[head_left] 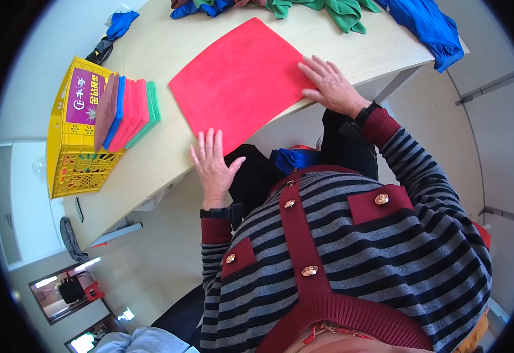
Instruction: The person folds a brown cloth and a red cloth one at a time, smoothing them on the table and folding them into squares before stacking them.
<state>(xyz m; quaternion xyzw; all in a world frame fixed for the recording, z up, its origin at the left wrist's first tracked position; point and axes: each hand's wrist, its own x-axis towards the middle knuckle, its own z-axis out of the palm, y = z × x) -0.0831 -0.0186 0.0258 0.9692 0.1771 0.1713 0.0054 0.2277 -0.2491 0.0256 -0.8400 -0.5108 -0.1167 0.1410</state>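
A red cloth (239,82) lies spread flat on the pale table, with its near edge along the table's front. My left hand (213,170) is open, its fingertips at the cloth's near left corner and its thumb held apart. At the cloth's right corner rests my right hand (335,89), also open, with fingers extended over the edge. Neither hand grips anything. To the left, a stack of folded cloths (132,115) in brown, blue, red and green stands against a yellow plastic crate.
The yellow crate (83,147) stands on the left part of the table (151,165). Crumpled green cloths (342,13) and blue cloths (425,29) lie along the far side. A dark, flat object (79,209) sits near the left edge. Blue fabric (292,159) shows at my lap.
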